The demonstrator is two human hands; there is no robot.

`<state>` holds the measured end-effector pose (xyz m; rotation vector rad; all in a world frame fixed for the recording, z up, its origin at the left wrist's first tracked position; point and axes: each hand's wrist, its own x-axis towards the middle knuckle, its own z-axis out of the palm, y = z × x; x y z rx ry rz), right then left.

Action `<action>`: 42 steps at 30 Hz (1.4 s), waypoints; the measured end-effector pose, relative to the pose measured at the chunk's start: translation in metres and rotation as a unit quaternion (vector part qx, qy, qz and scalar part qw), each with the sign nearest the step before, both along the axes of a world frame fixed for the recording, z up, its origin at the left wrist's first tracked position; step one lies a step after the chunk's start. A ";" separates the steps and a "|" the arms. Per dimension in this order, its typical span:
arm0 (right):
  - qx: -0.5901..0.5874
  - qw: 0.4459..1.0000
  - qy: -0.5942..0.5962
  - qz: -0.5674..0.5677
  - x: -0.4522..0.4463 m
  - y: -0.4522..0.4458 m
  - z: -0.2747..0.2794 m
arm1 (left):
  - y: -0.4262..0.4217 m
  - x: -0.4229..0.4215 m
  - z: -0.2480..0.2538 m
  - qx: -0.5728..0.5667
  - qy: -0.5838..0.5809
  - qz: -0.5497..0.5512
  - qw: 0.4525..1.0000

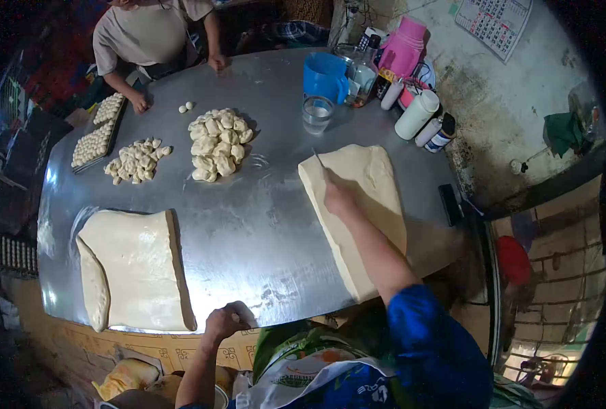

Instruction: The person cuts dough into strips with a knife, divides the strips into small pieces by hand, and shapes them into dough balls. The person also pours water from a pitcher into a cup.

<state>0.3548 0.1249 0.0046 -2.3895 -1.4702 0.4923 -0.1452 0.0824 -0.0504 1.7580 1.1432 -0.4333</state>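
My right hand (340, 198) is closed around a knife (319, 161), whose thin blade lies over the far left corner of a long dough slab (378, 204). The handle is hidden in my fist. At the table's front edge, my left hand (224, 322) is closed, with a greyish patch by its fingers that I cannot make out. To its left lies a second, wider dough sheet (136, 266), its left side folded over. Farther back sit a heap of dough chunks (220, 144) and a spread of smaller dough pieces (138, 161).
Dough balls fill a tray (95, 142) at the left edge of the metal table (248, 232). Another person (149, 41) stands across. At the back right are a blue jug (323, 75), a glass of water (316, 114), a pink thermos (404, 46) and several bottles.
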 end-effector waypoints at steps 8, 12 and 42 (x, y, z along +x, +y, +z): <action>0.009 1.000 -0.027 0.005 -0.010 -0.074 -0.048 | -0.007 0.031 0.048 0.118 0.165 -0.082 0.976; -0.064 0.997 0.004 0.030 -0.064 -0.217 0.023 | -0.004 -0.005 -0.001 0.038 0.042 0.051 0.997; 0.064 0.993 -0.098 0.014 0.051 -0.002 -0.030 | -0.012 0.026 0.048 0.135 0.112 -0.054 0.983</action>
